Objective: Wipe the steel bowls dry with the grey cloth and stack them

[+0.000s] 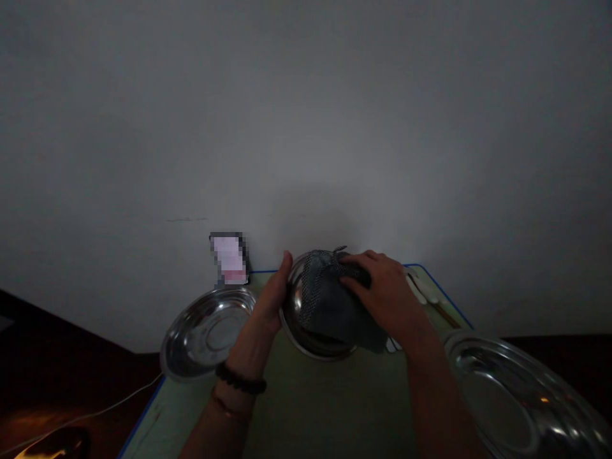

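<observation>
My left hand (274, 294) grips a shiny metal bowl (292, 319) by its left side, thumb up along the rim and the other fingers hidden behind it. The bowl is tilted above the table. A dark grey-green cloth with a checked border (329, 309) lies across the bowl's inside and hangs over its right edge. My right hand (382, 284) is closed on the upper part of this cloth, pressing it against the bowl. Cloth and hand hide the bowl's right side.
A metal basin (179, 347) stands at the table's left edge, and a larger one (492, 398) at the right. White spoons (421, 288) lie at the back right. A phone (229, 258) leans against the wall behind the greenish, blue-edged table (329, 401).
</observation>
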`<action>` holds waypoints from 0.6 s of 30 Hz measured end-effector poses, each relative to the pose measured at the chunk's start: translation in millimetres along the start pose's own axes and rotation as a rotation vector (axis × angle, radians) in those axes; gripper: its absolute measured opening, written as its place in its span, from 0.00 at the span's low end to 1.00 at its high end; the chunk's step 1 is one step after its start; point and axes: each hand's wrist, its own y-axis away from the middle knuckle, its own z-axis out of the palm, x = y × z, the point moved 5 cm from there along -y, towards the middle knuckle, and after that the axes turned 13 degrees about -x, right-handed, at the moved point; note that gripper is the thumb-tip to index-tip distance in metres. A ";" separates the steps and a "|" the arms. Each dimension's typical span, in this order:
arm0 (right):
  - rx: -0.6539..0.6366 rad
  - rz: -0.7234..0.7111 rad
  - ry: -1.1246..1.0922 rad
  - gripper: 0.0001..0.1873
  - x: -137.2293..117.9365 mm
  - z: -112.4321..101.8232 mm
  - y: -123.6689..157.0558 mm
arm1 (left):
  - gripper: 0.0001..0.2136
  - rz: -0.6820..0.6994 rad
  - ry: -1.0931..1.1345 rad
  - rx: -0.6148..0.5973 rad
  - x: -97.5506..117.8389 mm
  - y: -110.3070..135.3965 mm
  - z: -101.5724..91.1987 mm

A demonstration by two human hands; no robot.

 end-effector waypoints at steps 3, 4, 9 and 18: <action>0.016 -0.106 -0.017 0.10 -9.4 -2.0 -0.4 | 0.17 0.091 -0.060 -0.052 9.5 8.0 8.6; 0.023 -0.140 -0.036 0.10 -12.4 -2.2 -0.6 | 0.16 0.127 -0.082 -0.061 12.9 10.6 11.2; 0.080 -0.223 -0.112 0.08 -17.3 -6.8 -0.4 | 0.10 0.186 -0.098 -0.024 22.6 18.1 16.0; 0.023 -0.322 -0.023 0.09 -21.2 -41.7 34.0 | 0.07 0.231 -0.161 0.076 27.6 17.6 10.9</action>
